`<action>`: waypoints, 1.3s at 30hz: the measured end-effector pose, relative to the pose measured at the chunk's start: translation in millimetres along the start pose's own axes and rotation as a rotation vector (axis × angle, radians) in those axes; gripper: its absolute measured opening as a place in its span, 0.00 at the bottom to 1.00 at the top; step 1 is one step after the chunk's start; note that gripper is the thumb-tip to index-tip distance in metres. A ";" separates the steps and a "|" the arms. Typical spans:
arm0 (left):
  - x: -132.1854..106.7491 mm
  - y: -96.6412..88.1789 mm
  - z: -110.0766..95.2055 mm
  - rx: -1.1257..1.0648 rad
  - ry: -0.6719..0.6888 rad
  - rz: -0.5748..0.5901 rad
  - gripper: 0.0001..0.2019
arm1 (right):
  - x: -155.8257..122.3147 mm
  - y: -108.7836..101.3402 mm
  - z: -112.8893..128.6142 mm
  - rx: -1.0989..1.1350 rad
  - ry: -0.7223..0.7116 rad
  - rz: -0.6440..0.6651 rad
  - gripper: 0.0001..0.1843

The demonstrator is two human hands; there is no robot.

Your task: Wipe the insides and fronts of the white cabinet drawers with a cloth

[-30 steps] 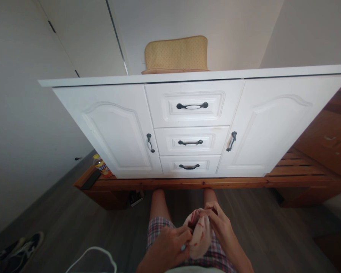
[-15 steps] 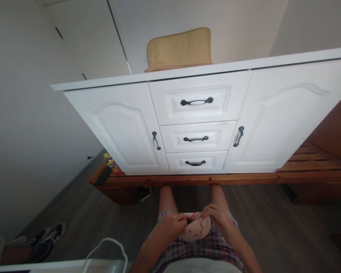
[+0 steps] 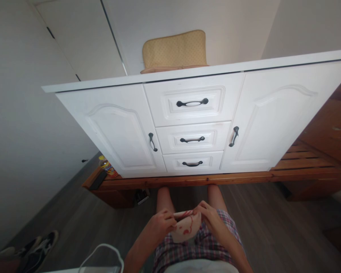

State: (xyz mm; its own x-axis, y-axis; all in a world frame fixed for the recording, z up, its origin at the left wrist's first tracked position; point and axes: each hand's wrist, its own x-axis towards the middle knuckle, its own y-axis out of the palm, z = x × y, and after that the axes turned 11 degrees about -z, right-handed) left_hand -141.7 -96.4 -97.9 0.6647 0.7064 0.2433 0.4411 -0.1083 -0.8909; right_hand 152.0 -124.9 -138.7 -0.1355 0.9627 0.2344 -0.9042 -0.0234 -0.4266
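Low over my lap, a small whitish fabric piece with red markings (image 3: 185, 229) hangs in a pouch-like shape, its upper edge drawn out between my hands. My left hand (image 3: 164, 222) grips the edge at one end, fingers closed. At the other end my right hand (image 3: 206, 212) pinches the same edge. Between them the rim gapes a little, with a red-patterned strip showing inside. Whether it is a pouch or a folded garment I cannot tell. Plaid shorts (image 3: 199, 252) lie just beneath it.
A white cabinet (image 3: 193, 146) with drawers and doors stands ahead on a wooden slatted base (image 3: 244, 176). A beige dotted item (image 3: 174, 49) rests on top. A yellow-capped bottle (image 3: 107, 167) is at left. Someone's shoe (image 3: 42, 250) and a white cord (image 3: 106, 246) are lower left.
Both hands have shifted slightly left and up with the fabric piece, which now hangs more visibly below its edge. The view has moved a little to the right.
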 end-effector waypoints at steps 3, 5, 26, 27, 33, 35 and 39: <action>-0.2 -4.2 -3.8 0.043 0.083 -0.127 0.09 | 2.9 -7.5 11.7 0.016 -0.024 -0.041 0.22; 1.8 -3.5 -6.1 0.082 0.108 -0.189 0.09 | 4.8 -8.5 16.3 -0.010 -0.024 -0.096 0.22; 33.3 18.5 17.8 -0.105 -0.232 -0.174 0.09 | -17.9 12.9 -10.5 -0.173 -0.206 -0.339 0.07; 34.7 21.7 18.5 -0.092 -0.228 -0.170 0.10 | -17.8 16.3 -16.8 -0.187 -0.208 -0.368 0.06; 40.1 38.4 28.7 0.057 -0.244 -0.064 0.09 | -5.4 11.3 -39.7 -0.344 -0.222 -0.295 0.20; 40.7 39.5 30.1 0.090 -0.219 -0.078 0.07 | -0.7 7.1 -43.3 -0.422 -0.228 -0.265 0.20; 39.3 37.1 30.0 -0.091 -0.193 -0.074 0.03 | 4.3 5.2 -50.6 -0.537 -0.221 -0.179 0.17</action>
State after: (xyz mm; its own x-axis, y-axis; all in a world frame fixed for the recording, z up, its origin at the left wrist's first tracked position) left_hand -117.3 -51.6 -132.9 0.5045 0.8346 0.2212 0.5430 -0.1076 -0.8328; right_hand 167.3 -107.2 -184.1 -0.1331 0.8591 0.4941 -0.5972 0.3284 -0.7318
